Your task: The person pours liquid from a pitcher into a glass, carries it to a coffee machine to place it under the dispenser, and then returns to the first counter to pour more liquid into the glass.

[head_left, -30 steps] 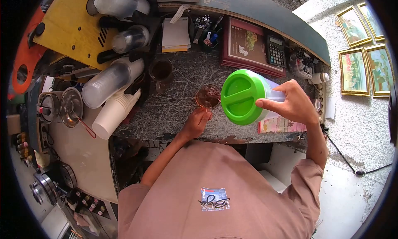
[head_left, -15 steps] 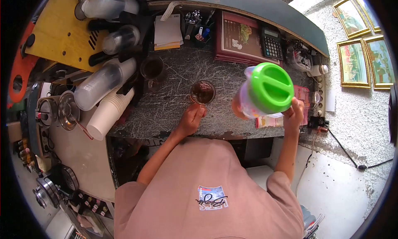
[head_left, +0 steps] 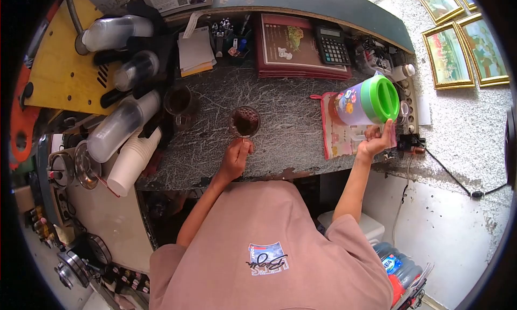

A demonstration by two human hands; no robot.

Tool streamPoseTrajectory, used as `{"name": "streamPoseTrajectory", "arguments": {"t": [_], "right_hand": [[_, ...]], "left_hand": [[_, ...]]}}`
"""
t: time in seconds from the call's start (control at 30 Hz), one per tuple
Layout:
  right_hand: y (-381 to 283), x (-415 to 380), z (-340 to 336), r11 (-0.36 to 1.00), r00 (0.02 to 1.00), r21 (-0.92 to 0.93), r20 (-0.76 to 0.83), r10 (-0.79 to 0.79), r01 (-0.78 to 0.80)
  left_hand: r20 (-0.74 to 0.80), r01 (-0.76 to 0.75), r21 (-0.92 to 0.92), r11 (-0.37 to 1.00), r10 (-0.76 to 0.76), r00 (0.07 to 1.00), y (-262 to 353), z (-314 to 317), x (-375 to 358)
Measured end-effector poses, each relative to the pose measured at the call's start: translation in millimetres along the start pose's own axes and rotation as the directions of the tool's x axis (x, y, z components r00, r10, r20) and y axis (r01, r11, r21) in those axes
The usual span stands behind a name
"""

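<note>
My left hand (head_left: 235, 157) is closed round the handle of a clear glass mug (head_left: 244, 121) with dark liquid in it, on the scratched dark counter. On the right, my right hand (head_left: 375, 140) grips the handle of a plastic pitcher (head_left: 353, 103) with a green lid and a flowery print. Reddish-brown colour shows at the pitcher's bottom. The pitcher overlaps a pink-edged patterned cloth (head_left: 333, 140) in this view. A second glass mug (head_left: 179, 101), also dark inside, stands to the left of the first.
Stacked paper cups (head_left: 129, 167) and plastic cups (head_left: 116, 129) jut out at the left. Along the back lie papers (head_left: 195, 51), a pen holder (head_left: 237, 46), maroon menu books (head_left: 301, 46) and a calculator (head_left: 333, 45). A power strip (head_left: 412, 108) runs along the right edge.
My right hand has moved the pitcher to the right, away from the mug and over the cloth. My left hand keeps hold of the mug. The camera view has shifted.
</note>
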State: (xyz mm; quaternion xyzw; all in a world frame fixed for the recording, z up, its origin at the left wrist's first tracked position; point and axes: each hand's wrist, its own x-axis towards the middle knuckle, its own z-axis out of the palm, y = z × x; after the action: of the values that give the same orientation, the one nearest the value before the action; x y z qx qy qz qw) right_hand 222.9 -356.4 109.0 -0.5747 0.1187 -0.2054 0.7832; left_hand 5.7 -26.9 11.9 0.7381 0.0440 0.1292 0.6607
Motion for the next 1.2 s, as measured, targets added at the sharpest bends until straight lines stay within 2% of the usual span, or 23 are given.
{"name": "streamPoseTrajectory", "arguments": {"t": [0.1,0.23,0.33,0.4,0.43,0.47,0.5,0.53,0.6,0.63,0.67,0.7,0.73,0.77,0.83,0.87,0.93,0.97,1.03,1.17,1.2], "right_hand": [[4.5,-1.8,2.4,1.000,0.996,0.021,-0.088,0.018,-0.016],[3.7,-11.2,4.4,0.999,0.994,0.030,-0.105,-0.025,0.029],[3.4,-12.1,-0.9,0.999,0.999,-0.024,-0.046,-0.027,0.026],[0.8,-16.6,-2.6,0.973,0.996,-0.219,-0.017,-0.084,0.079],[0.7,-19.6,-0.9,0.973,0.997,-0.218,-0.016,-0.080,0.074],[1.0,-22.9,2.9,0.884,0.952,-0.395,-0.065,-0.299,0.250],[0.5,-26.9,7.4,0.729,0.859,-0.564,-0.068,-0.508,0.387],[-2.4,-34.6,9.4,0.731,0.860,-0.561,-0.066,-0.506,0.388],[-10.6,-58.3,12.2,0.394,0.636,-0.741,0.057,-0.770,0.544],[-12.8,-70.8,18.6,0.387,0.609,-0.683,0.107,-0.786,0.620],[-8.3,-80.0,24.3,0.429,0.644,-0.602,0.192,-0.741,0.673],[-2.5,-91.0,31.3,0.476,0.667,-0.518,0.279,-0.691,0.710],[3.6,-109.8,46.2,0.627,0.789,-0.478,0.361,-0.498,0.614],[10.3,-126.4,63.4,0.751,0.851,-0.449,0.443,-0.283,0.484],[41.6,-139.3,81.3,0.769,0.724,-0.455,0.689,-0.016,0.450],[55.3,-147.1,89.3,0.796,0.623,-0.436,0.776,0.097,0.419],[78.2,-161.9,101.3,0.854,0.469,-0.383,0.862,0.192,0.353],[90.5,-167.5,105.2,0.859,0.461,-0.373,0.867,0.189,0.349],[109.7,-175.5,113.5,0.912,0.351,-0.314,0.912,0.213,0.264],[126.9,-183.1,123.6,0.899,0.282,-0.363,0.914,0.293,0.244],[129.4,-185.4,124.3,0.894,0.307,-0.343,0.917,0.253,0.288]], "left_hand": [[-0.003,0.011,-0.005,1.000,-0.011,1.000,-0.6,1.2,0.0],[-0.002,0.016,-0.001,1.000,-0.016,1.000,-1.1,1.3,-1.5],[-0.009,0.017,0.006,1.000,-0.016,1.000,0.1,1.7,-0.8],[-0.013,0.017,0.016,1.000,-0.017,1.000,1.4,1.1,-2.0],[-0.019,0.023,0.006,1.000,-0.023,1.000,2.2,1.4,-2.3],[-0.025,0.026,-0.004,1.000,-0.026,0.999,3.3,1.6,-1.6],[-0.029,0.026,-0.001,1.000,-0.026,0.999,7.1,1.6,-1.1],[-0.059,0.032,0.007,0.999,-0.032,0.998,13.3,1.7,-0.4],[-0.097,0.041,0.017,0.999,-0.039,0.995,22.1,1.3,-0.6],[-0.151,0.119,0.022,0.993,-0.114,0.982,25.3,0.9,-2.8],[-0.202,0.197,0.024,0.980,-0.188,0.961,26.6,0.8,-5.1],[-0.199,0.205,0.029,0.978,-0.195,0.960,26.8,0.7,-7.4],[-0.275,0.197,0.069,0.978,-0.171,0.946,26.6,0.3,-7.4],[-0.349,0.186,0.110,0.976,-0.137,0.927,26.5,0.3,-5.4],[-0.344,0.203,0.153,0.967,-0.140,0.928,35.5,0.0,2.4],[-0.344,0.215,0.192,0.958,-0.140,0.929,41.3,-0.9,7.8],[-0.334,0.212,0.204,0.956,-0.136,0.933,51.4,-1.2,18.2],[-0.316,0.213,0.207,0.955,-0.141,0.938,54.0,-1.4,22.0],[-0.310,0.184,0.210,0.960,-0.113,0.944,41.7,-1.3,27.5],[-0.305,0.159,0.180,0.971,-0.098,0.947,38.4,1.0,35.7],[-0.306,0.144,0.185,0.972,-0.082,0.949,41.9,1.3,37.2]]}}
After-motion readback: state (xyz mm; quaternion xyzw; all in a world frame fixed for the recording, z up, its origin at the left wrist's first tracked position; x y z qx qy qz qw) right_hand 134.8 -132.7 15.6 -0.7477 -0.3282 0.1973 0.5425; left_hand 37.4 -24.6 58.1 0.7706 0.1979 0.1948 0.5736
